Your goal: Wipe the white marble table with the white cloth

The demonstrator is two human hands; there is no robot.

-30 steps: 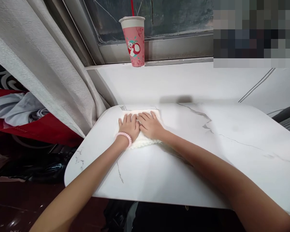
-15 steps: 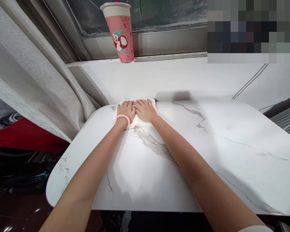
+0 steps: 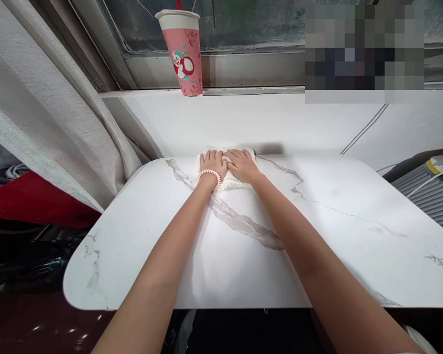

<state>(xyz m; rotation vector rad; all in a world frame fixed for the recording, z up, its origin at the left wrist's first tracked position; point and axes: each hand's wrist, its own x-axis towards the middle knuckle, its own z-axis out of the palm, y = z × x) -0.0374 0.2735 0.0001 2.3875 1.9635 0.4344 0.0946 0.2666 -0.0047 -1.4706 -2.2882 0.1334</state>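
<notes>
A white cloth lies spread on the marble-patterned white table, close to its far edge by the wall. My left hand, with a pink coiled band around the wrist, rests flat on the cloth's left part. Beside it, my right hand lies flat on the right part, its fingertips near the left hand. Both hands press from above with fingers stretched out. The palms hide much of the cloth.
On the window sill stands a pink paper cup with a red straw. A grey curtain hangs at the left, touching the table's side. A grey ribbed object is at the right. Red fabric shows at the lower left.
Both hands and the cloth under them have slid to the right along the table's far edge. The view has shifted slightly.
</notes>
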